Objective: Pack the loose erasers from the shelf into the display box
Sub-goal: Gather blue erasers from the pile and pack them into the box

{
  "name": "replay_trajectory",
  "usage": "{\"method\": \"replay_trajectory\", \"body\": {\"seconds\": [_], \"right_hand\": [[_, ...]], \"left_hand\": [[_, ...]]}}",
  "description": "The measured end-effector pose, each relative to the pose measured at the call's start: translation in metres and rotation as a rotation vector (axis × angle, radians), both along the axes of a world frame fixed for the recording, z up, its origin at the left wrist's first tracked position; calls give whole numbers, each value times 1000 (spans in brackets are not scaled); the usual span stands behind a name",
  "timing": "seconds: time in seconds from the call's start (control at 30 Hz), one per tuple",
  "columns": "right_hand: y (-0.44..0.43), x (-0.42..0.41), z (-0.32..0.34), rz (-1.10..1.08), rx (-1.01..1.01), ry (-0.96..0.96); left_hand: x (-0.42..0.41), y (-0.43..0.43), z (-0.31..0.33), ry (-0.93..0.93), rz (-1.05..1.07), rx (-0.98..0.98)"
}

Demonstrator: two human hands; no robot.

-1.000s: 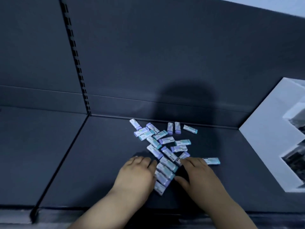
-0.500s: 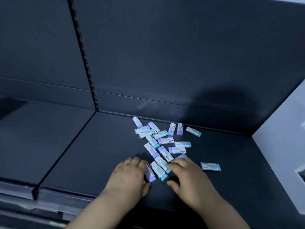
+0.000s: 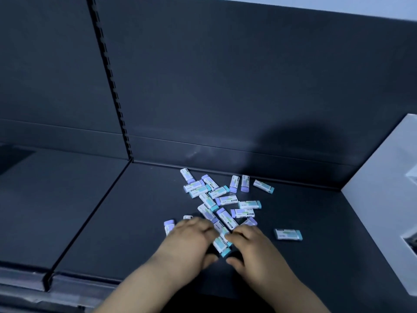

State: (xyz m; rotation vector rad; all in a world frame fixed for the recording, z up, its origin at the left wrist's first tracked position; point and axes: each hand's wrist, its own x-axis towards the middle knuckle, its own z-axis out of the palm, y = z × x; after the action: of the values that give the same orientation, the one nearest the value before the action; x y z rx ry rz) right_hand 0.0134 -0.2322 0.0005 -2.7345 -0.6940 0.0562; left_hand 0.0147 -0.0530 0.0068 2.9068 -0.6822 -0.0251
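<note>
**Both hands closed in on the near end of the eraser pile**

The left hand and right hand lay palm-down with bent fingers, facing each other across a couple of erasers caught between them. The left fingers were blurred and the right fingertips rested on a sleeve. Whether either hand truly pinched anything could not be told.

The erasers were small rectangular blocks in white printed sleeves, each with a bare lilac or teal end. They fanned out just beyond the fingertips on the flat, matte dark shelf. Two lay just past the left fingers, and a teal-ended lone eraser lay apart, outward of the right hand.

Further right stood the smooth white display box, cut off by the frame, so its contents were hidden. Far behind the pile rose a dark back panel with a slotted upright.
</note>
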Motion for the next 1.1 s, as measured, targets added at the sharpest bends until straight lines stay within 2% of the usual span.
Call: {"method": "replay_trajectory", "body": {"seconds": [0.27,0.43,0.83,0.93,1.03,1.1], "right_hand": [[-7,-1,-4,-15,27,13],[-9,-1,-6,3,52,-6],[-6,3,-9,-18,68,-50],[-6,3,-9,-14,71,-57],[-5,5,-9,-26,78,-75],[-5,5,-10,-29,82,-70]], "left_hand": [[5,-9,-21,-174,-72,-1],[2,-8,-18,-158,-60,20],[-1,-10,-15,-115,128,160],[-2,-12,-7,-53,149,178],[0,-11,-1,-143,213,189],[1,-10,4,-103,219,175]]}}
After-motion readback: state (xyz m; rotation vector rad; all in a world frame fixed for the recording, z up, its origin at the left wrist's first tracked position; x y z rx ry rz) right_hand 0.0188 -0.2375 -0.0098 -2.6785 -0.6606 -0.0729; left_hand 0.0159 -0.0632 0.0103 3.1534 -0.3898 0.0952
